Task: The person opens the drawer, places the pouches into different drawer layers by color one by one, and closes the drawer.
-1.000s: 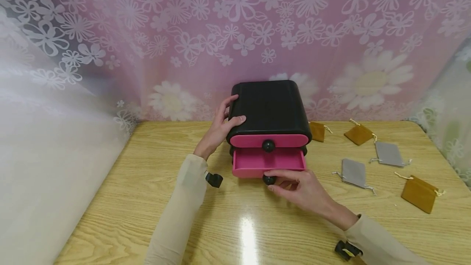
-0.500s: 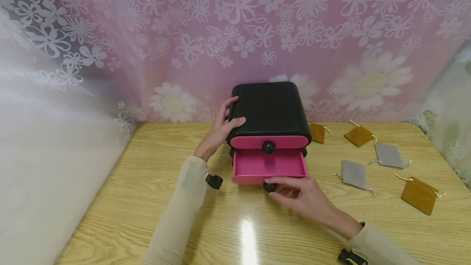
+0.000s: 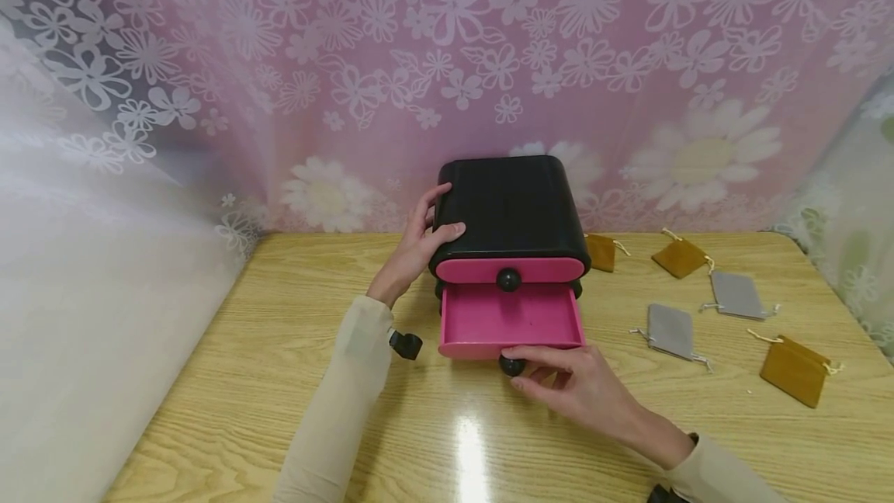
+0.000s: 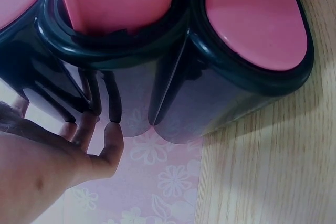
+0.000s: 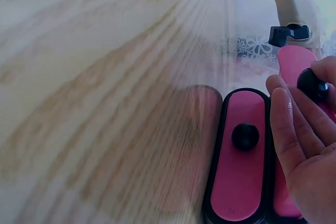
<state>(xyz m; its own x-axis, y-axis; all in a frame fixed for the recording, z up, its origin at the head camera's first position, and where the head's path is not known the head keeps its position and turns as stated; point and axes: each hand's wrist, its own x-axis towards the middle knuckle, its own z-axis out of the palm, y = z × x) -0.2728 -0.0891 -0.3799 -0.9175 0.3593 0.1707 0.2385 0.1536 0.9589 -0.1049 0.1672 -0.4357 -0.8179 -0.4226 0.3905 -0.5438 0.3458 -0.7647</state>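
A black chest of drawers (image 3: 510, 204) with pink drawer fronts stands at the back of the table. Its middle drawer (image 3: 482, 318) is pulled well out, and its pink floor shows bare apart from tiny dark specks. My right hand (image 3: 594, 390) pinches that drawer's round black knob (image 3: 512, 365) between thumb and index finger. My left hand (image 3: 410, 251) rests on the chest's left side, thumb on the top edge, fingertips against the side wall. The top drawer (image 3: 468, 270) and the bottom drawer (image 5: 239, 182) are closed.
To the right of the chest lie drawstring pouches: brown ones (image 3: 795, 369) and grey ones (image 3: 670, 330), several in all. One brown pouch (image 3: 601, 252) is partly hidden behind the chest. A flowered pink curtain (image 3: 391, 99) hangs right behind the wooden table (image 3: 230, 425).
My right hand has drawn the middle drawer farther out toward me, holding its knob throughout. My left hand has stayed in place on the chest.
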